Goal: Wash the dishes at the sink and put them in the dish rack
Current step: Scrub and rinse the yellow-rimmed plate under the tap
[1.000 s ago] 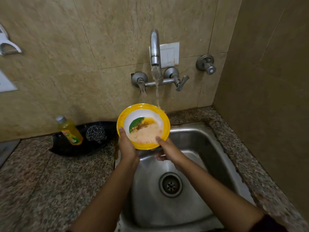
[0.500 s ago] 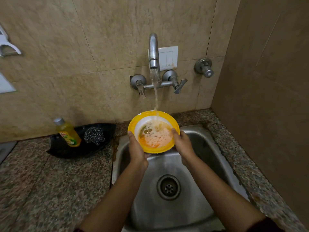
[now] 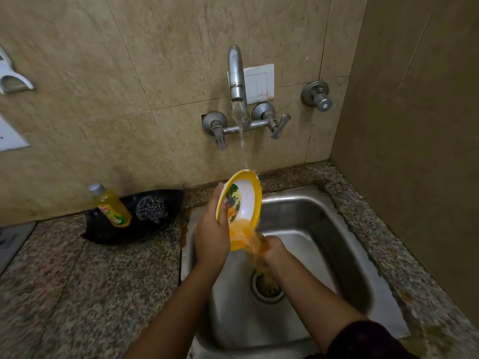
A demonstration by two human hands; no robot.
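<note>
Bowl (image 3: 239, 200) was over the sink (image 3: 324, 229), above its back-left part, tipped steeply on edge with the inside facing right. It had a yellow rim and a white inside with a coloured print. Left hand (image 3: 211, 234) gripped it by the left rim, thumb over the edge onto the inside, fingers behind. Orange water was pouring off the low edge onto the right hand (image 3: 272, 248), which sat just under that edge, over the sink's middle. That hand was blurred and awash, so can't tell whether it held the rim or only touched it. Spill fell toward the drain (image 3: 268, 287) in the sink floor, which had orange residue on it. Tap (image 3: 236, 73) on the wall behind the sink was running, stream (image 3: 242, 141) landing at the bowl's top rim. Left of the sink on the counter (image 3: 77, 281): black tray (image 3: 116, 229) holding a leaning yellow bottle (image 3: 111, 206) and a steel scrubber (image 3: 151, 207) beside it. On the wall behind the sink — white switch plate (image 3: 260, 84) behind the tap, a separate valve (image 3: 316, 95) to its right
</note>
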